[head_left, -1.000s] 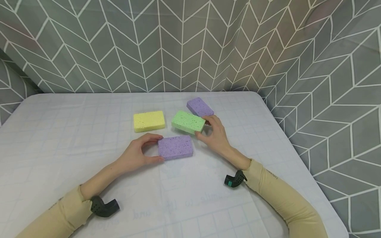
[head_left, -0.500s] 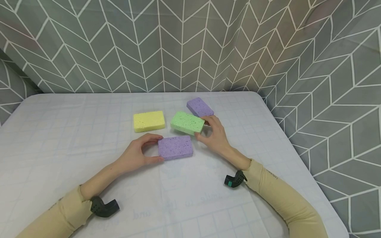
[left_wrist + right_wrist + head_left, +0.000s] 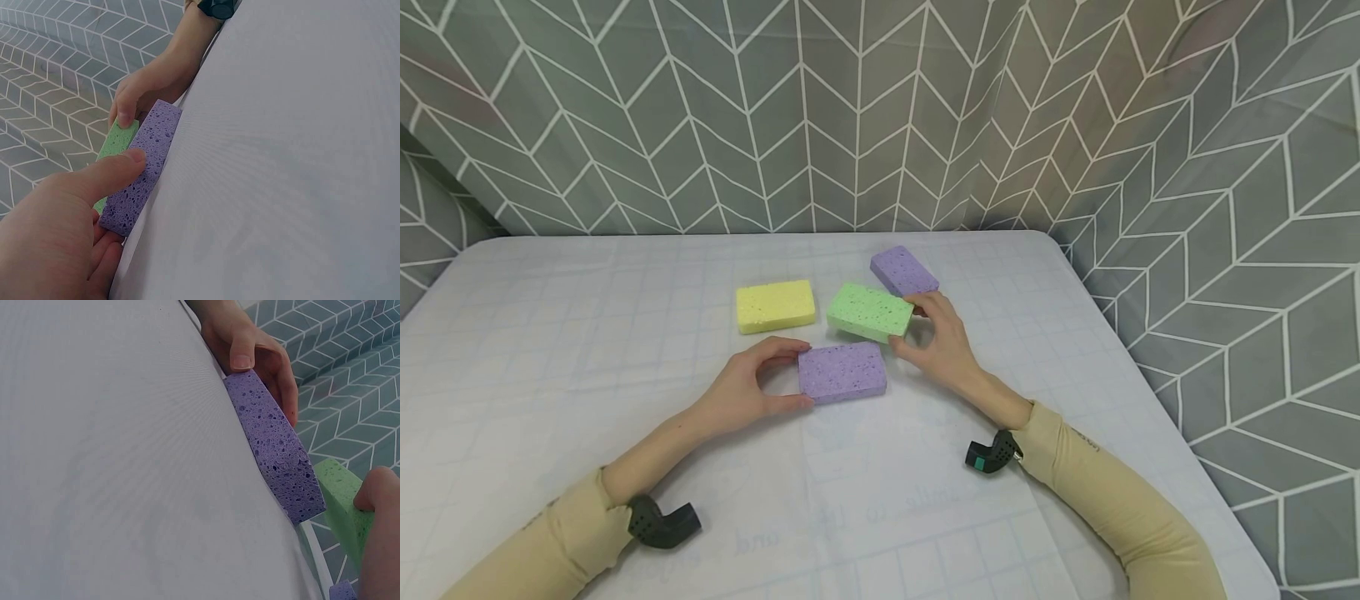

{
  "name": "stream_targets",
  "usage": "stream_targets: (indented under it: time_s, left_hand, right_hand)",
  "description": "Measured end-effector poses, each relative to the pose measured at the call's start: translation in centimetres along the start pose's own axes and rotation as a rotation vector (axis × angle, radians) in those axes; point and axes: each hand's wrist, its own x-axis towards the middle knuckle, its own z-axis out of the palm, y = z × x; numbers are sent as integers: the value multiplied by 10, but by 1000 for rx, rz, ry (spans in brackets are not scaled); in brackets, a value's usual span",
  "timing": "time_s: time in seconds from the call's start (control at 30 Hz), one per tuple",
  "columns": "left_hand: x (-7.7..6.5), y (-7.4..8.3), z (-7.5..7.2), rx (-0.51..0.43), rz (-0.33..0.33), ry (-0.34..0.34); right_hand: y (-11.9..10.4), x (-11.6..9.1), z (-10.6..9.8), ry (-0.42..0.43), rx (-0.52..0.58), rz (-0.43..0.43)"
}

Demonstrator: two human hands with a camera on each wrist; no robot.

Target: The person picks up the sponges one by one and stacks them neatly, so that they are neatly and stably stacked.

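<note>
My left hand (image 3: 741,387) pinches the left end of a purple sponge (image 3: 842,372) lying flat on the table, thumb on the near side and fingers on the far side. In my right hand (image 3: 942,342) is a green sponge (image 3: 870,312), gripped by its right end between thumb and fingers. It is tilted and appears raised off the table, just beyond the purple one. The left wrist view shows the purple sponge (image 3: 145,165) in front of part of the green sponge (image 3: 117,140). From the right wrist, the green sponge (image 3: 340,497) sits apart from the table surface.
A yellow sponge (image 3: 776,306) lies to the left of the green one. Behind the green sponge rests a second purple sponge (image 3: 903,270), partly covered by it and the right hand. A white cloth (image 3: 587,317) covers the table; a patterned grey curtain (image 3: 827,117) hangs behind.
The green sponge has shifted slightly left and toward me in my right hand, nearer the front purple sponge. My left hand and the other sponges have stayed in place.
</note>
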Motion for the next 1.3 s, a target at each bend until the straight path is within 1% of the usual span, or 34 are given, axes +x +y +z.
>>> stream_targets:
  time_s: [0.47, 0.8, 1.3]
  left_hand:
    - [-1, 1, 0, 4, 5, 0]
    - [-1, 2, 0, 4, -3, 2]
    - [-1, 1, 0, 2, 9, 4]
  right_hand:
    - [1, 0, 0, -21, 0, -19]
    - [1, -1, 0, -10, 7, -59]
    - [1, -2, 0, -27, 28, -51]
